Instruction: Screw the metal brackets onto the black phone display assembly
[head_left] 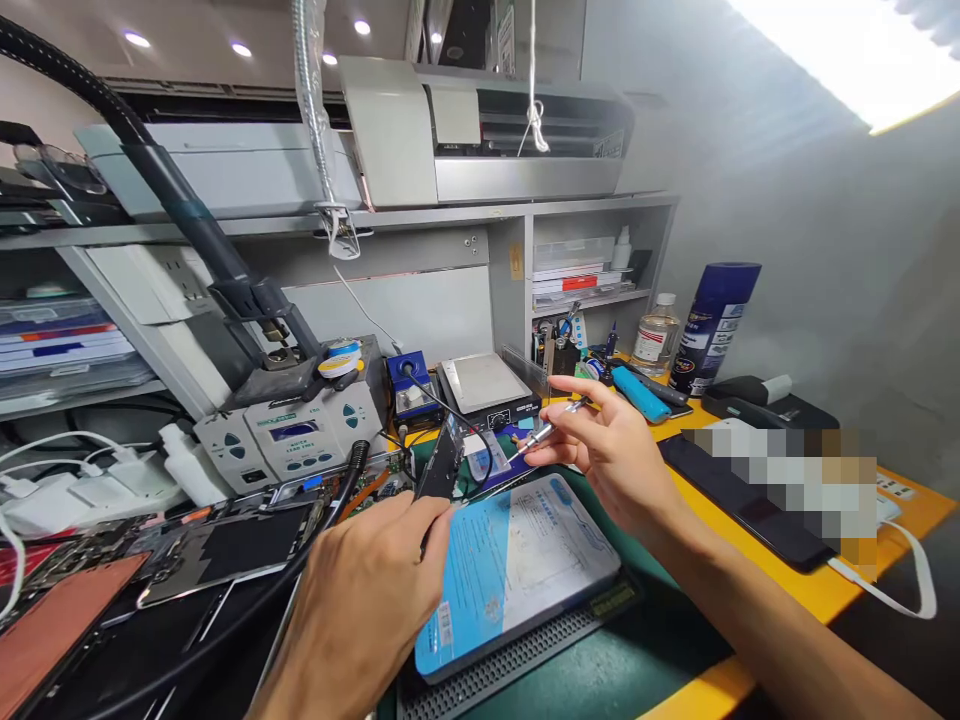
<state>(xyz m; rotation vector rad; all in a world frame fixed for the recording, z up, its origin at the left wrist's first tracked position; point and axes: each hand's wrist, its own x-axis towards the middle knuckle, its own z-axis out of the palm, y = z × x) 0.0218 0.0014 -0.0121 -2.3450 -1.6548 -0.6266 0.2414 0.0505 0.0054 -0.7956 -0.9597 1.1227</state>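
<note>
My left hand (375,580) is closed around a thin dark phone (441,462), tipped up so that mostly its edge and one dark side show. My right hand (611,450) pinches a slim silver screwdriver (541,436) between thumb and fingers, with its tip pointing down and left toward the phone. A visible gap separates that tip from the phone. Below both hands lies a flat blue and silver box (525,560), resting on a dark perforated pad (495,665). The fingers behind the phone are mostly hidden.
A hot-air station (296,440) with a black hose, a blue soldering unit (412,385) and a hot plate (487,385) stand behind. Phone parts (232,555) crowd the left side. To the right are a dark phone (742,500), a clear bottle (656,330) and a blue spray can (712,325).
</note>
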